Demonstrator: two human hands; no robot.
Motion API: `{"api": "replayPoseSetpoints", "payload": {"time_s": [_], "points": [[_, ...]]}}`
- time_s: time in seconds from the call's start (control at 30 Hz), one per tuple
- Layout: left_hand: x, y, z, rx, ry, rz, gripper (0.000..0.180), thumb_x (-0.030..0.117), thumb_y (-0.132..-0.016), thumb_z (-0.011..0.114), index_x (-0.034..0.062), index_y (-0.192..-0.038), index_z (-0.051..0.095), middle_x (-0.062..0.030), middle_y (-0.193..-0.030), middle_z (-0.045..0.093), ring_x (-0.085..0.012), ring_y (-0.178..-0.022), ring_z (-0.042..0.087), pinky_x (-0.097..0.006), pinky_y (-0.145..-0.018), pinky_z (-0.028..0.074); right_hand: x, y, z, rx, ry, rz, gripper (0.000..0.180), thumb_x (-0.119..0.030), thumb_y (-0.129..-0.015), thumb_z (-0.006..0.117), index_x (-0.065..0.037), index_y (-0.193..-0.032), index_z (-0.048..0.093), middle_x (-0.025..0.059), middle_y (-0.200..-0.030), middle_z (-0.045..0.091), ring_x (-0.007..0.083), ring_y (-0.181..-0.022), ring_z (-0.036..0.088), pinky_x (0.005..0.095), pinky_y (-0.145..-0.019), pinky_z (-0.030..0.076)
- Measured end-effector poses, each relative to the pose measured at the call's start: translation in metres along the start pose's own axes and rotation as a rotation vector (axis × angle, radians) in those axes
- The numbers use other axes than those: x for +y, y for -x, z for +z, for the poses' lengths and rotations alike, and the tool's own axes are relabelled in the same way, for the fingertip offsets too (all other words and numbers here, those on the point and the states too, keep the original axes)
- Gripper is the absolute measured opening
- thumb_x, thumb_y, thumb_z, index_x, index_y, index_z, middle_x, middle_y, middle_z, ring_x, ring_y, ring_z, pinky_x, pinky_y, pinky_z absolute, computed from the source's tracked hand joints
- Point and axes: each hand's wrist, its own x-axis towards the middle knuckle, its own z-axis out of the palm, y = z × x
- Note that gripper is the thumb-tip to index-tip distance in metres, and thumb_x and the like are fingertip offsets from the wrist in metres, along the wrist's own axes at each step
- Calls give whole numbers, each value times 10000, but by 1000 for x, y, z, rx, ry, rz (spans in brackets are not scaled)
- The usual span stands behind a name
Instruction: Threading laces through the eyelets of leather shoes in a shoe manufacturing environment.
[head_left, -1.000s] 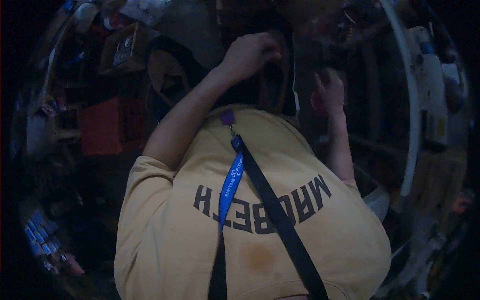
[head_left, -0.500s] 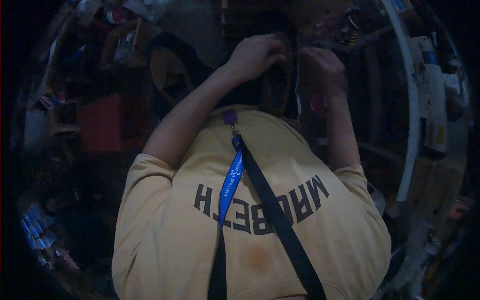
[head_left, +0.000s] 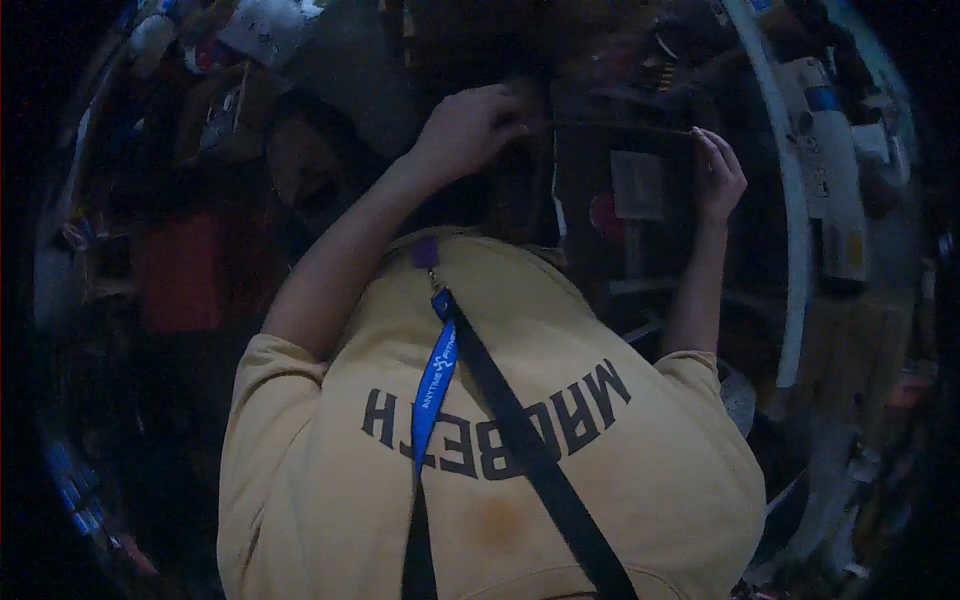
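A thin dark strand (head_left: pixel 620 125), like thread or cord, stretches almost level between my hands; its exact kind is too dim to tell. My left hand (head_left: pixel 468 128) is closed, its fingers curled at the strand's left end. Whatever else those fingers hold is lost in shadow. At the other end, my right hand (head_left: pixel 718 175) pinches the strand between its fingertips, the palm partly turned inward. Both forearms reach forward past my yellow shirt (head_left: pixel 480 380), and a lanyard (head_left: pixel 437 370) in blue and black hangs down its front.
A red box (head_left: pixel 180 270) stands at the left, with an open cardboard box (head_left: pixel 235 110) beyond it. On the right run a long pale edge (head_left: pixel 785 200) and a white boxy object (head_left: pixel 835 180). A pale rectangular sheet (head_left: pixel 637 185) and a round red thing (head_left: pixel 605 213) lie below the strand.
My right hand has moved out to the right, away from the left hand, and the strand now shows drawn out between them. The view has shifted slightly.
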Motion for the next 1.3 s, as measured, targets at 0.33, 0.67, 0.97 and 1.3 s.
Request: {"api": "replayPoseSetpoints", "payload": {"time_s": [0.33,0.67,0.97,1.3], "points": [[0,8,-10,-26,1,-7,244,266,-899,761,42,-991,725,-149,-994,678,-384,-930,682,-462,-820,553,-4,-9,-12,179,-6,-2,282,9,-873,766,-136,-1112,805,65,-1156,732,220,-1051,726,332,-925,601],[-1,5,-2,101,-1,61,217,268,-886,760,67,-963,733,-117,-981,678,-375,-926,681,-473,-814,554,-48,-50,-7,352,-250,182,156,71,-868,756,-2,-1004,777,116,-1127,762,208,-1029,730,322,-886,592],[0,14,2,103,-87,133,148,245,-883,741,126,-965,774,-70,-1002,698,-325,-869,702,-439,-749,576,-123,-40,112,-264,-1540,889,258,-147,-890,816,-2,-1081,721,72,-1032,748,182,-988,714,339,-927,554],[-1,13,1,88,-48,151,136,242,-893,739,157,-986,792,-56,-1019,720,-308,-873,718,-423,-763,588,-142,-46,130,-656,-1119,729,293,-176,-864,849,-27,-1087,733,41,-1018,745,125,-939,681,280,-846,540]]}}
